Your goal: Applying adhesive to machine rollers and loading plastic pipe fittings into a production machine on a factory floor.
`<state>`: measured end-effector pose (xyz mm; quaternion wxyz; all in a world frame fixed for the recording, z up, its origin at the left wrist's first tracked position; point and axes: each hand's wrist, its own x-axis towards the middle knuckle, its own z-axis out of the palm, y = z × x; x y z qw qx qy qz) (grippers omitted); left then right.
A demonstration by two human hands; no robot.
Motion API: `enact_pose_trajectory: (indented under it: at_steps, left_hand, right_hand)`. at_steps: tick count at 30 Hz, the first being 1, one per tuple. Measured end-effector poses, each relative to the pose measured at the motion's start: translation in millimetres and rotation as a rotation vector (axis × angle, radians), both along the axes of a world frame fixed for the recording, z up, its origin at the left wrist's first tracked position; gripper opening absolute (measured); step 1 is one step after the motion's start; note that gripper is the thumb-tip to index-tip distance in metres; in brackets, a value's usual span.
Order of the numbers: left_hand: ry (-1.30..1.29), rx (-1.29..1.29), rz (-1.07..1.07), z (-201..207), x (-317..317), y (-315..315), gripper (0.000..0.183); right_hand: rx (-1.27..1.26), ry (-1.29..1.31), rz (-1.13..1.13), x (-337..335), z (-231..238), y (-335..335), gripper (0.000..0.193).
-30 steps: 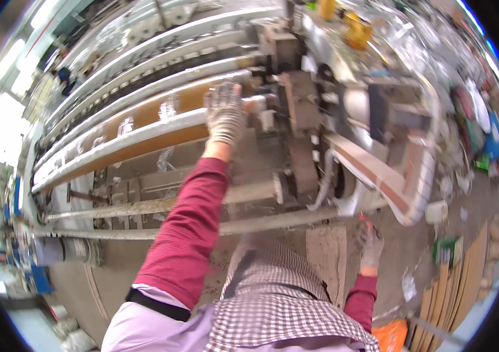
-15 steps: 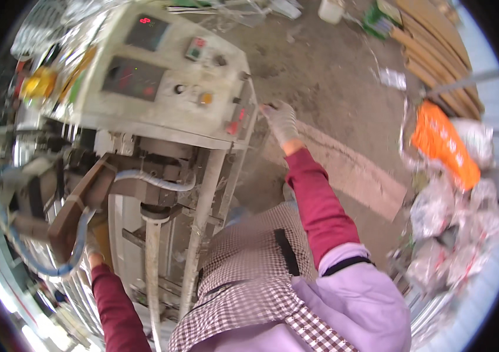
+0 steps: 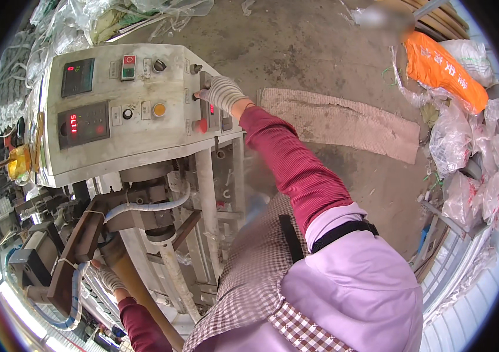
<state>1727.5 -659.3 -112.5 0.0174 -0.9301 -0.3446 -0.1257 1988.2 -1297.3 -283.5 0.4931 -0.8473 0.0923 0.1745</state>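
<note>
My right hand (image 3: 224, 94), in a grey striped glove, reaches over the right side of a cream control panel (image 3: 144, 144). Its thumb points at a small button and seems to touch it; the hand holds nothing and its fingers are apart. Just below it is a red knob (image 3: 200, 125). Down at the lower left, my left hand (image 3: 108, 278), gloved the same way, is beside a brown pipe (image 3: 135, 281) and a pale blue hose (image 3: 77, 293). Its fingertips are partly hidden near a rusty brown bracket (image 3: 73, 246), so its grip does not show.
The panel carries two lit displays, a black knob (image 3: 159, 66) and a yellow button (image 3: 159, 110). A flattened pinkish mat (image 3: 343, 126) lies on the floor to the right. Beyond it are an orange sack (image 3: 446, 70) and clear plastic bags (image 3: 452, 138). Plastic sheeting (image 3: 108, 17) is heaped behind the panel.
My view has swung, and the panel appears lower and further left. My right hand has moved from beside the panel's edge onto its right side. My left hand stays near the bracket.
</note>
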Motion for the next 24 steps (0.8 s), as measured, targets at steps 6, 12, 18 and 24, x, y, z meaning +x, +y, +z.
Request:
enact_pose_trajectory:
  at_steps: [6, 12, 18, 24]
  left_hand:
    - [0.014, -0.108, 0.026, -3, 13, -22, 0.082]
    - [0.006, -0.065, 0.018, -3, 1, 9, 0.082]
    - [-0.02, -0.146, -0.029, 3, 13, -42, 0.081]
    - [-0.042, -0.186, -0.012, 12, 11, -62, 0.076]
  right_hand:
    - [-0.059, -0.072, 0.061, 8, -17, -6, 0.048]
    - [-0.155, -0.109, 0.17, 14, -15, 1, 0.045]
    - [-0.157, -0.128, 0.158, 16, -22, -3, 0.042]
    - [-0.159, -0.055, 0.17, 17, -11, 0, 0.041]
